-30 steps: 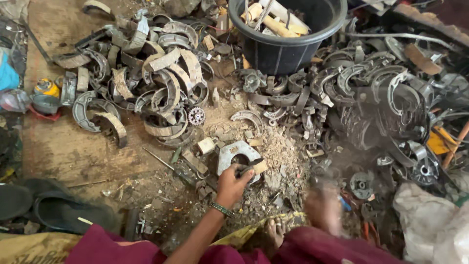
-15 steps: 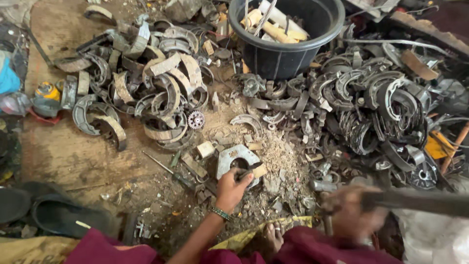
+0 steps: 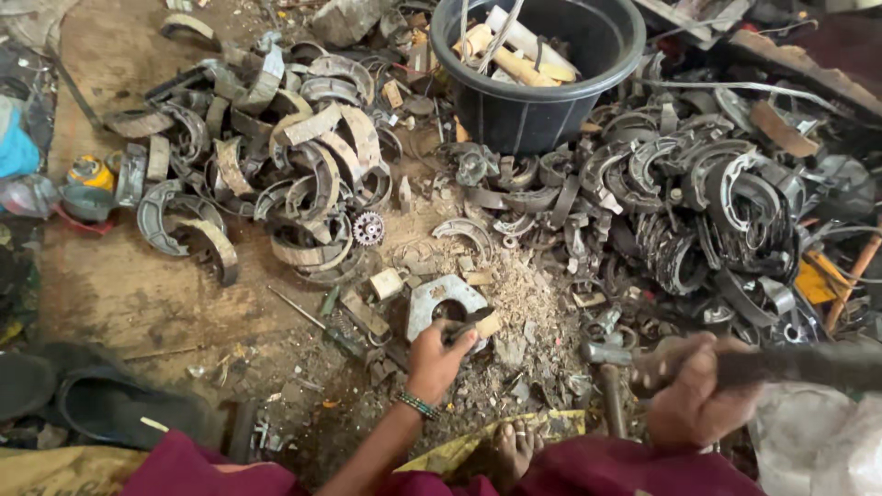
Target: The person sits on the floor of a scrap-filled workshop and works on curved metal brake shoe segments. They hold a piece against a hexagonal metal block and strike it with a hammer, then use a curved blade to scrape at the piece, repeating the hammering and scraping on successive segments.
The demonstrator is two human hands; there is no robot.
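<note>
At six o'clock, nearest the camera, lie maroon cloth-covered knees [image 3: 634, 468] and a bare foot [image 3: 514, 445] resting on a scrap of yellow sheet [image 3: 459, 450]. Just above, at about five o'clock, the right hand [image 3: 694, 390] is clenched around a dark, motion-blurred bar-like tool handle [image 3: 808, 363] that runs off toward three o'clock; a grey metal hammer [image 3: 608, 377] lies just beside that fist, at its nine o'clock. Near the centre, the left hand [image 3: 439, 354], with a beaded band at the wrist, has its fingers closed on a small dark chisel-like piece [image 3: 470, 323] and presses against the curved grey metal brake shoe [image 3: 446, 301], which lies flat on the dusty ground at the hand's twelve o'clock, amid pale chips and rubble. At eight o'clock sits a pair of dark rubber sandals [image 3: 83, 404]. Farther out, at ten to eleven o'clock, a heap of worn, rusty curved brake shoes [image 3: 276, 165] spreads over the floor, with a small toothed gear wheel [image 3: 367, 228] at its near edge. At two to three o'clock a second, darker pile of metal brake shoes [image 3: 698, 202] is stacked thickly. Farthest, at twelve to one o'clock, stands a round black plastic bucket [image 3: 524, 115] holding pale cream-coloured strips.
</note>
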